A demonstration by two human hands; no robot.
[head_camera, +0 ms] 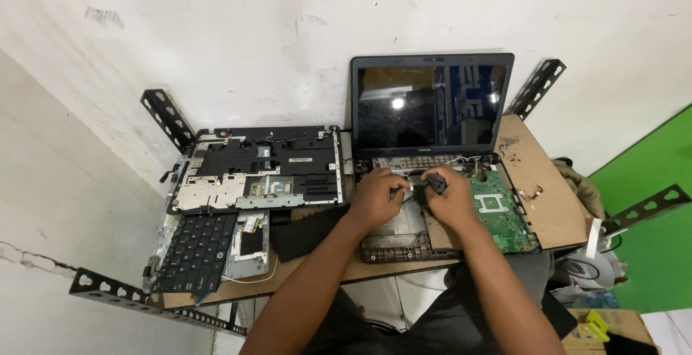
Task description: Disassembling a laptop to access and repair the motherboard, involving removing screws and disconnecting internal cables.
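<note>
The right hand (448,198) has its fingers closed on a dark tool (435,180), long axis toward 10 o'clock; the left hand (376,196) has curled fingers resting on the open laptop base (404,243).

One laptop (440,175), one keyboard (196,250), four metal brackets (167,117).

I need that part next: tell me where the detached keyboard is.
In the head view the black keyboard lies at the table's front left corner, just below the removed laptop top cover and left of a small silver panel.
</note>
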